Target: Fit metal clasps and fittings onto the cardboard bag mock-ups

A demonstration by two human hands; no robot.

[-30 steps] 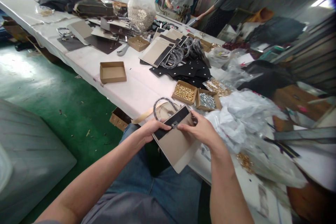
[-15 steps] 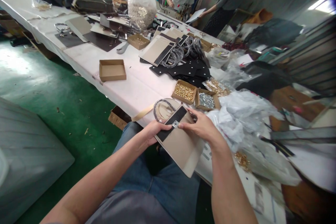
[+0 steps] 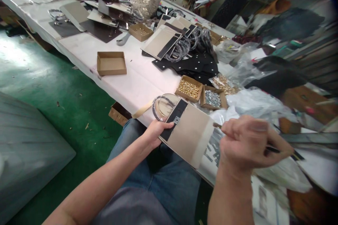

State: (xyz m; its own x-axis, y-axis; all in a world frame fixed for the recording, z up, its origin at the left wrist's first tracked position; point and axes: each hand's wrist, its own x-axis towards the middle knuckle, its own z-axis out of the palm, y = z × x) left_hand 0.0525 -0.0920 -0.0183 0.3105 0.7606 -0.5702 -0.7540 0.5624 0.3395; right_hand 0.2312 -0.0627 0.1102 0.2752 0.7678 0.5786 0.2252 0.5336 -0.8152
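Observation:
My left hand (image 3: 155, 132) grips the edge of a beige bag panel (image 3: 186, 132), its thumb lying on a black strip (image 3: 173, 119) across the panel. By the thumb tip sits a small square silver metal plate (image 3: 176, 120). A clear-wrapped round handle (image 3: 160, 107) curves out at the panel's far end. Raised over the right of the table, my right hand (image 3: 245, 142) is closed and somewhat blurred. A thin brownish rod-like piece (image 3: 217, 126) sticks out of it toward the panel; the rest of that piece is hidden in the fingers.
Small cardboard boxes of gold studs (image 3: 188, 89) and silver pieces (image 3: 212, 98) stand beyond the panel. An open cardboard box (image 3: 111, 63) is farther left. Stacked panels (image 3: 161, 42), black strips (image 3: 195, 66) and plastic bags (image 3: 250, 103) cover the table. Two other people are at the back.
My right hand has left the silver plate and moved right and up, now closed with a thin piece in it. My left hand still holds the panel. The view has shifted slightly.

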